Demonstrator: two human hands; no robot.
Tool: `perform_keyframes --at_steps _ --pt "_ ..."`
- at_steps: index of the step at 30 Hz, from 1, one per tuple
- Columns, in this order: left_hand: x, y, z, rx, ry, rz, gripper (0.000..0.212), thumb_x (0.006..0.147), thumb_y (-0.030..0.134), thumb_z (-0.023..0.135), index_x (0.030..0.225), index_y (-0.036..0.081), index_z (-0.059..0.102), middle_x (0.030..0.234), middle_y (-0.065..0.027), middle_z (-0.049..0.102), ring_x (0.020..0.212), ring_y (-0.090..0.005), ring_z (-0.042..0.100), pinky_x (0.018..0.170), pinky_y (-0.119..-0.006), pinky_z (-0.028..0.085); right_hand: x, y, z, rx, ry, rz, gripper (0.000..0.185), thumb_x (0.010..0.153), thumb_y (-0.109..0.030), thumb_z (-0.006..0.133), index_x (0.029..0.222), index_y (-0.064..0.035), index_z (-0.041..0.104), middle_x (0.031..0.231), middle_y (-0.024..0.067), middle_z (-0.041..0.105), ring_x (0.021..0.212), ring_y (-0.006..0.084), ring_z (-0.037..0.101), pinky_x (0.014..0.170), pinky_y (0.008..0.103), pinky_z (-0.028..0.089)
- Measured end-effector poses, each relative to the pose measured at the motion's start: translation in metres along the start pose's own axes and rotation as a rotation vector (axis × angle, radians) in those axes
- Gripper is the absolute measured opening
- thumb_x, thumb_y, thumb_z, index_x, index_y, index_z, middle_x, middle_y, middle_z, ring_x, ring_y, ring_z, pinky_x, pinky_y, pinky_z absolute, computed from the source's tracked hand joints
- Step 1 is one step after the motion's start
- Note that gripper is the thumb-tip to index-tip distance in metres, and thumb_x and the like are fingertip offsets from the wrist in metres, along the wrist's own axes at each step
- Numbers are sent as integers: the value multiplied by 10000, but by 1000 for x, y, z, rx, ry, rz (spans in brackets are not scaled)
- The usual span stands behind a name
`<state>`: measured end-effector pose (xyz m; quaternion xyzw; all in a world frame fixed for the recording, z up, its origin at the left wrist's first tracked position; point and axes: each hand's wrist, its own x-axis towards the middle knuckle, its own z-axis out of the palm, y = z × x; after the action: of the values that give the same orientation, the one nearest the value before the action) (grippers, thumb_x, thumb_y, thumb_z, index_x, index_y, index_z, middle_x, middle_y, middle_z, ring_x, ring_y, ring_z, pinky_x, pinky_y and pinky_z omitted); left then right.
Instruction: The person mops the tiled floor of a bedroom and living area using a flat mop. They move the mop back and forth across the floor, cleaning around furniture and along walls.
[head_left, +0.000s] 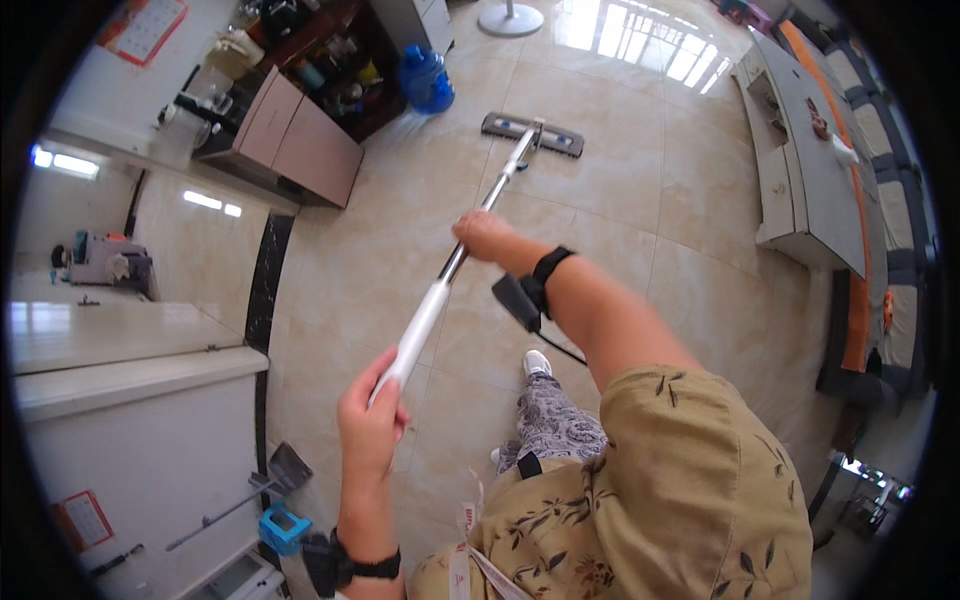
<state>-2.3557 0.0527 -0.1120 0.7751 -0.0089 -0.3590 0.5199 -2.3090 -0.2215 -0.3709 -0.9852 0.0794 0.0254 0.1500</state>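
Observation:
A flat mop with a white and silver pole (424, 321) slants away from me over the tiled floor (585, 240). My left hand (370, 416) is wrapped around the white grip near the pole's upper end. Farther down, my right hand (484, 234) grips the silver metal part of the pole. The mop's rectangular grey head (559, 139) lies flat on the tiles ahead, with a dark fringe along its edge. Both wrists wear black straps with a dark device on each.
A blue water jug (426, 81) stands beside a cabinet with pinkish doors (300, 146). To the right is a grey-white coffee table (806, 142), with a cushioned sofa (896, 202) behind it. A dustpan (289, 466) and a blue plastic stool (283, 528) sit at the lower left. A round pedestal base (510, 20) stands ahead.

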Motion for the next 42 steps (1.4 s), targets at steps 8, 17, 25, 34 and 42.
perform_keyframes --at_steps 8,17,25,34,42 --pt "-21 -42 41 -47 -116 -162 446 874 54 481 1314 9 422 952 -80 611 473 -48 452 361 -162 300 -50 17 13 -166 -101 -25 134 769 -170 597 874 -93 624 909 71 618 962 246 564 820 353 471" --pt "-297 -154 -77 -94 267 -360 364 852 43 498 1213 25 539 868 -41 575 493 -71 463 405 -167 360 -229 -213 57 205 -368 -515 151 723 -181 620 793 -58 567 762 153 600 798 333 600 733 434 451" --pt "-554 -102 -103 296 860 -419 347 884 191 505 1178 14 551 992 -109 593 839 -191 593 637 -267 491 -391 -421 35 902 -294 -1029 303 677 -229 680 888 -107 500 819 114 554 839 326 547 715 447 425" --pt "-598 -58 -76 641 884 -162 303 903 111 445 1147 -26 562 1007 -132 598 804 -203 581 693 -277 478 -406 -434 -22 935 -672 -1152 259 687 -252 639 889 -111 559 826 120 619 824 330 597 705 441 464" --pt "-471 18 11 477 892 -252 310 867 161 528 1109 -23 588 941 -106 600 781 -188 557 626 -274 465 -317 -274 -66 854 -500 -1112 174 704 -255 642 776 -111 575 752 112 618 766 331 603 661 446 468"
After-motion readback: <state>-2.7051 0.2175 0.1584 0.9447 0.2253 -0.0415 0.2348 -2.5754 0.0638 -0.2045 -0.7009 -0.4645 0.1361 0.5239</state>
